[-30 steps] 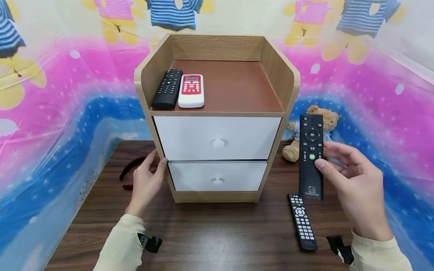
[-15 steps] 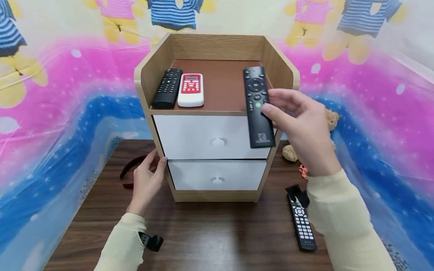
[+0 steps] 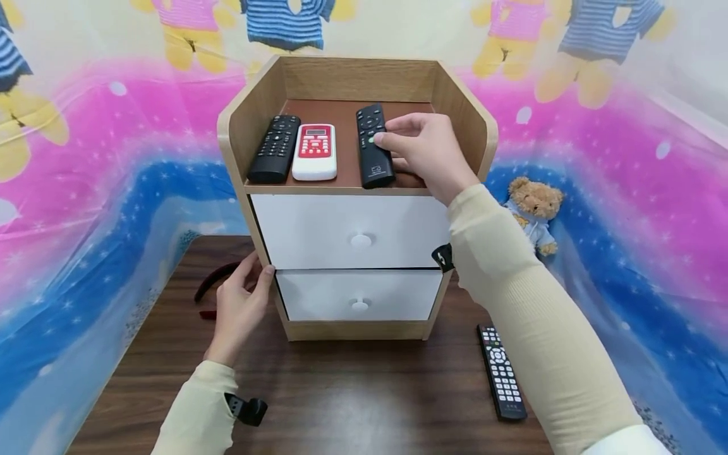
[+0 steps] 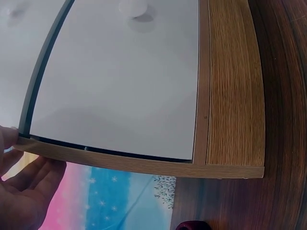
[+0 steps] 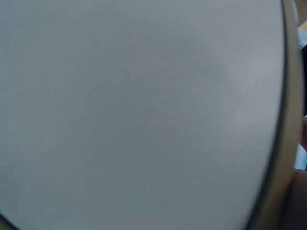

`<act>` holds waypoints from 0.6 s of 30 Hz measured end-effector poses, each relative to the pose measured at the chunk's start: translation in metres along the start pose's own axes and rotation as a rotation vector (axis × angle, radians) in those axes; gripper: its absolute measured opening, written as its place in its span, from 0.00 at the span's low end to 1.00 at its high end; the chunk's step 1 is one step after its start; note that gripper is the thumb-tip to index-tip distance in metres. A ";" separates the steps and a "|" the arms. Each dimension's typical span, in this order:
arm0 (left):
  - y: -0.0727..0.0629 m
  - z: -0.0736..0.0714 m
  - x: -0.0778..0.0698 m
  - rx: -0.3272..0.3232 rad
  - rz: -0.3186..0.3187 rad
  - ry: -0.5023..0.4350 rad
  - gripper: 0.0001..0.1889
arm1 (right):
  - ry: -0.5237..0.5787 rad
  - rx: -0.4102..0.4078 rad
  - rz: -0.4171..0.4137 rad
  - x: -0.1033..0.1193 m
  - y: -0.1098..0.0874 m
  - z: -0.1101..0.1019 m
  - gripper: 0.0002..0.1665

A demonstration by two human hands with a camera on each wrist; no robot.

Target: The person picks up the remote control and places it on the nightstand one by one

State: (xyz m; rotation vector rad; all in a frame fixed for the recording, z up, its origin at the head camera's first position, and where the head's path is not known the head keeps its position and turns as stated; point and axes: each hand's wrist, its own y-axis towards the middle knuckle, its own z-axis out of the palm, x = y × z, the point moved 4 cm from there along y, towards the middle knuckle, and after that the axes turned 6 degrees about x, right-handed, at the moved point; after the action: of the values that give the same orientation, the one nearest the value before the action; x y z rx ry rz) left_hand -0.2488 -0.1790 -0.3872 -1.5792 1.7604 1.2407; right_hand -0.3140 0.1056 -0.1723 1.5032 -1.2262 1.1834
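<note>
Head view: right hand, pinching black remote with green button at cabinet top shelf, contact unclear; white-and-red remote and keypad remote, to its left. Left hand, gripping cabinet's left edge. Left wrist view: thumb and fingers about side panel. Right wrist view: white drawer front, blurred.

The right grip pinches a black remote atop the cabinet, right of a white remote; the left grip holds the cabinet's left edge.
</note>
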 end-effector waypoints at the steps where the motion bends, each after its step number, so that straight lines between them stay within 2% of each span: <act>1: 0.000 0.000 0.000 0.001 0.003 0.005 0.27 | -0.020 0.005 0.016 0.000 0.004 0.002 0.22; 4: 0.000 -0.001 0.001 0.004 0.018 0.021 0.27 | -0.089 0.011 0.046 0.001 0.013 0.007 0.22; 7: -0.001 -0.002 0.002 0.003 0.023 0.034 0.26 | -0.144 0.006 0.037 0.003 0.019 0.012 0.22; 13: 0.000 -0.003 0.001 -0.014 0.029 0.019 0.25 | -0.173 -0.022 0.056 0.004 0.025 0.017 0.22; 18: 0.001 -0.002 0.002 -0.017 0.027 0.000 0.25 | -0.172 -0.046 0.034 0.002 0.027 0.018 0.21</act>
State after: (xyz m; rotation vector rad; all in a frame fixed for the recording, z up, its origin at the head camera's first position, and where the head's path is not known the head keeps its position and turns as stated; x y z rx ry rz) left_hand -0.2499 -0.1821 -0.3872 -1.5700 1.7815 1.2709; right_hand -0.3378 0.0836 -0.1726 1.5821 -1.3887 1.0576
